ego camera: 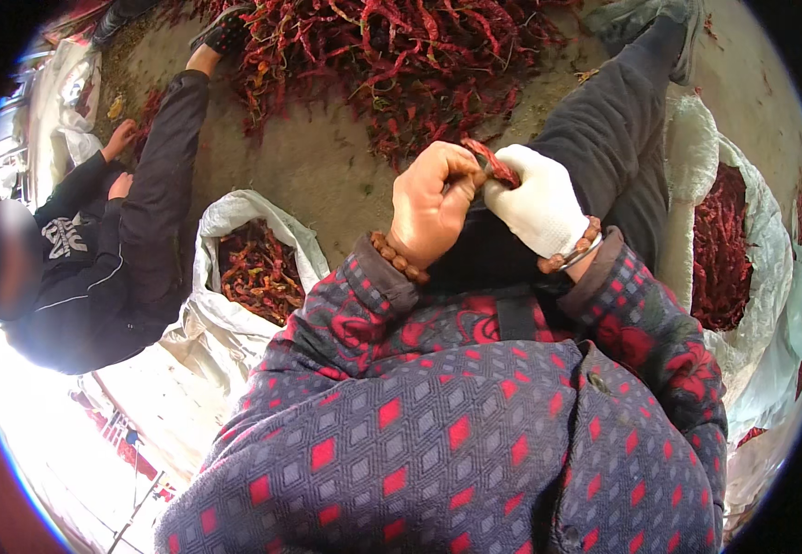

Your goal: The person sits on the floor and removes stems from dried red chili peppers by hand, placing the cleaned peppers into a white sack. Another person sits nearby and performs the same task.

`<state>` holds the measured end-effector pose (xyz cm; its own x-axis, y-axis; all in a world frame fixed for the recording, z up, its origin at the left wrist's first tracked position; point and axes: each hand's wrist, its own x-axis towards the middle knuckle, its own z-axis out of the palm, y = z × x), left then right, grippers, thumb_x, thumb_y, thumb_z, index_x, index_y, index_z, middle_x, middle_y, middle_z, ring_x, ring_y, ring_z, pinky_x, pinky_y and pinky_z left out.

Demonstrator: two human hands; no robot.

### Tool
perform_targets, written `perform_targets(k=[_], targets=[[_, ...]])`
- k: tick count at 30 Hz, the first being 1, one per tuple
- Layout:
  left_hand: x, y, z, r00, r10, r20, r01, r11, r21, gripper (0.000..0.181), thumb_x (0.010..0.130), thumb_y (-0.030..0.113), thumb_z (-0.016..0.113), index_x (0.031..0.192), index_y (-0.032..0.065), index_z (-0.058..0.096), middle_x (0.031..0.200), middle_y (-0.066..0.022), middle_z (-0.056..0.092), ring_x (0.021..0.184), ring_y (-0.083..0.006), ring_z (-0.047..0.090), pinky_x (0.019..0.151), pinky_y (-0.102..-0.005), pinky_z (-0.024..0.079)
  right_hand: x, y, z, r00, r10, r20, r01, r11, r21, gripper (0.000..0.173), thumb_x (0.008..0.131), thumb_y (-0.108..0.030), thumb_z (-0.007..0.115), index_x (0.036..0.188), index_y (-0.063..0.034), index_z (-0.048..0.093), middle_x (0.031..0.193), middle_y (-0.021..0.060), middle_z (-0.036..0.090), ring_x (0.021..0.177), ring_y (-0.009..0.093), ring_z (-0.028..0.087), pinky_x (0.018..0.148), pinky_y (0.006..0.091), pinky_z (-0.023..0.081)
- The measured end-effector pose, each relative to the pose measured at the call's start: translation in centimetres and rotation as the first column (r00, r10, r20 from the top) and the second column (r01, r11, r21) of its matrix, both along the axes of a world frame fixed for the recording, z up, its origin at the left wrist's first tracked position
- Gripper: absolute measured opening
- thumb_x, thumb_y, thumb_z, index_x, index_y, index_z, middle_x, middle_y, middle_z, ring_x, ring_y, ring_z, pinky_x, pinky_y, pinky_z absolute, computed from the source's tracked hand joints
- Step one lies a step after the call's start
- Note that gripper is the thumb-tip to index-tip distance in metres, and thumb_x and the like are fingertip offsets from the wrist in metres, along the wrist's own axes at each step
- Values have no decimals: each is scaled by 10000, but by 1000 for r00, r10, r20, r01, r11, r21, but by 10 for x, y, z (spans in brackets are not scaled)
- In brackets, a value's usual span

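Both hands meet above my lap. My right hand, in a white knit glove with a beaded bracelet at the wrist, grips a dried red chili pepper. My left hand is bare, also with a beaded bracelet; its thumb and forefinger pinch at the near end of the chili, where the fingers hide what they hold. Beyond my hands a large pile of dried red chilies lies spread on the concrete floor.
An open white woven sack with chilies stands at my left, a larger sack full of dark red chilies at my right. A person in black sits at far left, legs reaching toward the pile. My right leg stretches forward.
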<state>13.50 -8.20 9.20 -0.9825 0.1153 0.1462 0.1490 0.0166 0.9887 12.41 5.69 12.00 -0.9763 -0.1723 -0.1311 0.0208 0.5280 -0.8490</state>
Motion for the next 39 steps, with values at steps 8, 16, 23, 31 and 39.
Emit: perform_targets(k=[8, 16, 23, 31, 39], targets=[[2, 4, 5, 731, -274, 625, -264, 732, 628, 66, 810, 65, 529, 760, 70, 487, 725, -50, 566, 512, -92, 405, 484, -239, 346, -1, 10, -5, 992, 126, -27, -128, 989, -71, 110, 661, -106, 604, 741, -39, 568, 692, 130, 547, 647, 301, 559, 573, 326, 443], [13, -10, -19, 700, -535, 472, -137, 549, 825, 73, 784, 48, 565, 777, 41, 492, 733, -65, 555, 581, -153, 509, 486, -263, 414, 0, 14, -7, 931, 342, -130, -351, 935, -54, 92, 636, -80, 619, 680, -45, 546, 621, 98, 513, 569, 261, 531, 512, 312, 419], [-7, -9, -32, 981, 102, 163, -43, 942, -332, 97, 741, -47, 539, 782, 20, 481, 698, -50, 541, 604, -100, 480, 551, -242, 418, 0, 8, -5, 955, 298, 10, -298, 955, -2, 85, 678, -132, 577, 664, -52, 554, 613, 101, 539, 563, 274, 537, 515, 321, 427], [55, -84, -90, 866, -268, 421, 492, 606, -625, 222, 676, -50, 425, 862, 35, 513, 794, -136, 544, 737, -260, 571, 659, -333, 452, -19, 21, 2, 808, 126, 576, 283, 775, -565, 94, 713, 34, 430, 787, -3, 473, 697, 87, 541, 447, 94, 465, 451, 219, 438], [-42, -96, -85, 999, 26, -45, -51, 672, -738, 147, 775, 101, 463, 885, 47, 544, 842, -162, 555, 790, -341, 536, 690, -399, 439, -22, 21, 5, 759, 72, 647, 451, 659, -602, 99, 750, -11, 549, 848, -7, 533, 703, 25, 521, 529, 65, 465, 545, 238, 479]])
